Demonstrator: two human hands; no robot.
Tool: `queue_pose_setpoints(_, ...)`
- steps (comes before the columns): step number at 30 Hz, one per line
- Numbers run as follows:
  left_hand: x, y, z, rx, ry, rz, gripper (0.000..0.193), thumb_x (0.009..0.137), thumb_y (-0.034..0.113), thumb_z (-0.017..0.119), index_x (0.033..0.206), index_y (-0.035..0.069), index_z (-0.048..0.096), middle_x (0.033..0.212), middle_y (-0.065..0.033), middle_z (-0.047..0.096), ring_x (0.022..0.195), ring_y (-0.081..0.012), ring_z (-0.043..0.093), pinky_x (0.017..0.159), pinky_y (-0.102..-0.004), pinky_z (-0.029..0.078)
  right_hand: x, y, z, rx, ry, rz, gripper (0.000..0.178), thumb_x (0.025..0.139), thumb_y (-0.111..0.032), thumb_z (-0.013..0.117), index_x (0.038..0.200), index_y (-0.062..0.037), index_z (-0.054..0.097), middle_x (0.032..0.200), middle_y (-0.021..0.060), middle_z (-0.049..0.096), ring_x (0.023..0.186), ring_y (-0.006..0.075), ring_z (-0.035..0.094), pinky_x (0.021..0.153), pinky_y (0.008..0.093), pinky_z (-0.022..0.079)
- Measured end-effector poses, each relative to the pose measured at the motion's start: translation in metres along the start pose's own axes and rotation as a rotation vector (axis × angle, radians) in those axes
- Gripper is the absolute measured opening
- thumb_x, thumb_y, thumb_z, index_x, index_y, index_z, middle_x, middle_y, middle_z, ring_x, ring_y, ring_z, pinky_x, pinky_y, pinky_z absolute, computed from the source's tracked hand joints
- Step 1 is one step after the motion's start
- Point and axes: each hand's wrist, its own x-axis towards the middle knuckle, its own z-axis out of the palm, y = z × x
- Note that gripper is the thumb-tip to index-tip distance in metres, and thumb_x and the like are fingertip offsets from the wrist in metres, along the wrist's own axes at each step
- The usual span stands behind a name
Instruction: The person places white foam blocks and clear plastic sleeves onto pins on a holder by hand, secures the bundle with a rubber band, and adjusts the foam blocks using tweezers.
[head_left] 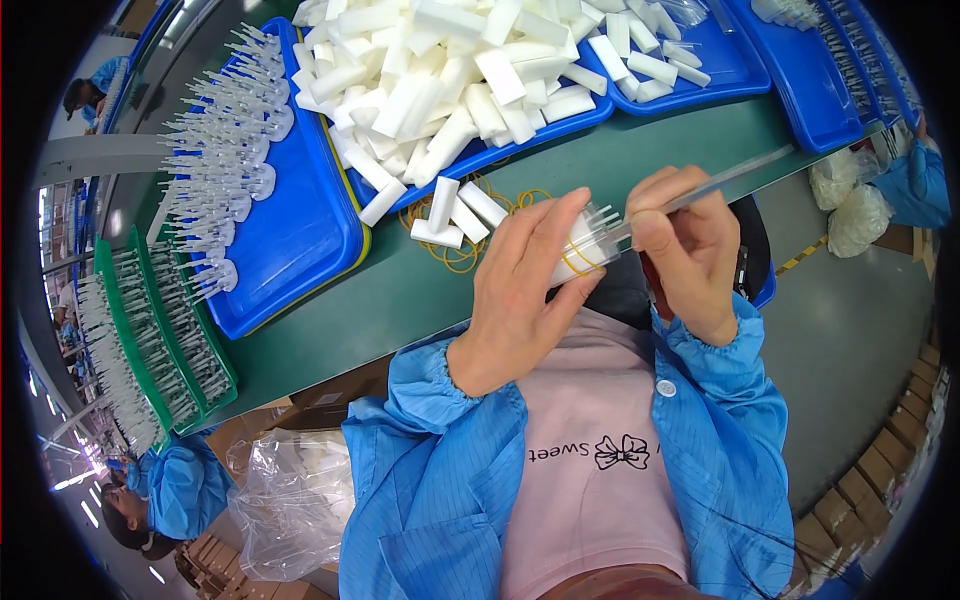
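My left hand (522, 290) is closed around a white foam block (562, 272) with a yellow rubber band (581, 254) looped about it. Several thin clear tubes (602, 222) stick out from the block's right end. Pinched in the fingers of my right hand (692, 255) is a long, clear plastic strip or tube (745, 171), slanting up to the right. Its lower end meets the tubes beside the block. Just left of my hands, on the green table (345, 330), lie loose foam blocks (440, 205) and a tangle of yellow rubber bands (462, 258).
A blue tray heaped with foam blocks (430, 80) stands at the back. Rows of clear, thin-stemmed parts (225, 150) line a blue tray (300, 215) at left, near green racks (165, 330). More blue trays (740, 75) stand at right. Other people in blue (185, 485) are nearby.
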Motion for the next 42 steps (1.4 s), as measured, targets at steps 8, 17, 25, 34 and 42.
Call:
queue_pose_setpoints(8, 0.001, 0.002, -0.001, 0.009, 0.013, 0.045, 0.064, 0.069, 0.003, 0.071, 0.128, 0.002, 0.047, 0.114, -0.0165, 0.052, 0.098, -0.0344, 0.052, 0.083, -0.0389, 0.044, 0.004, -0.002, -0.008, 0.298, 0.066, 0.099, 0.015, 0.09, -0.015, 0.06, 0.095, -0.0016, 0.054, 0.086, 0.0061, 0.055, 0.071, 0.0084, 0.05, 0.062, 0.0213, 0.043)
queue_pose_setpoints(17, 0.003, 0.005, 0.001, 0.109, 0.081, 0.089, 0.067, 0.062, -0.002, 0.076, 0.124, 0.001, 0.052, 0.11, -0.0162, 0.059, 0.097, -0.0318, 0.057, 0.084, -0.0374, 0.045, 0.008, -0.001, -0.007, 0.275, 0.086, 0.106, 0.014, 0.09, -0.013, 0.061, 0.094, -0.0007, 0.055, 0.086, 0.0058, 0.056, 0.071, 0.0082, 0.05, 0.062, 0.0212, 0.043)
queue_pose_setpoints(25, 0.002, 0.001, -0.001, 0.17, 0.135, 0.171, 0.069, 0.058, -0.004, 0.076, 0.123, 0.001, 0.053, 0.113, -0.0167, 0.059, 0.098, -0.0325, 0.058, 0.083, -0.0369, 0.046, 0.008, -0.001, -0.004, 0.318, 0.087, 0.138, 0.014, 0.089, -0.012, 0.061, 0.095, -0.0001, 0.055, 0.086, 0.0055, 0.055, 0.071, 0.0084, 0.05, 0.062, 0.0217, 0.044)
queue_pose_setpoints(34, 0.002, -0.001, -0.007, -0.226, 0.092, -0.031, 0.066, 0.062, 0.002, 0.079, 0.122, -0.001, 0.052, 0.119, -0.0123, 0.052, 0.105, -0.0245, 0.055, 0.088, -0.0325, 0.044, 0.01, -0.004, -0.015, 0.313, 0.155, 0.104, 0.012, 0.09, -0.012, 0.059, 0.094, -0.001, 0.055, 0.085, 0.0041, 0.055, 0.069, 0.0079, 0.051, 0.062, 0.021, 0.042)
queue_pose_setpoints(42, 0.004, -0.007, -0.018, -1.337, -0.122, -0.576, 0.077, 0.074, 0.038, 0.076, 0.131, 0.0, 0.041, 0.12, -0.0108, 0.052, 0.103, -0.0219, 0.055, 0.086, -0.0321, 0.046, 0.029, 0.011, -0.073, -0.756, 0.058, -0.06, 0.013, 0.091, -0.011, 0.057, 0.099, -0.0016, 0.063, 0.092, 0.0032, 0.058, 0.081, 0.0116, 0.055, 0.072, 0.0227, 0.042)
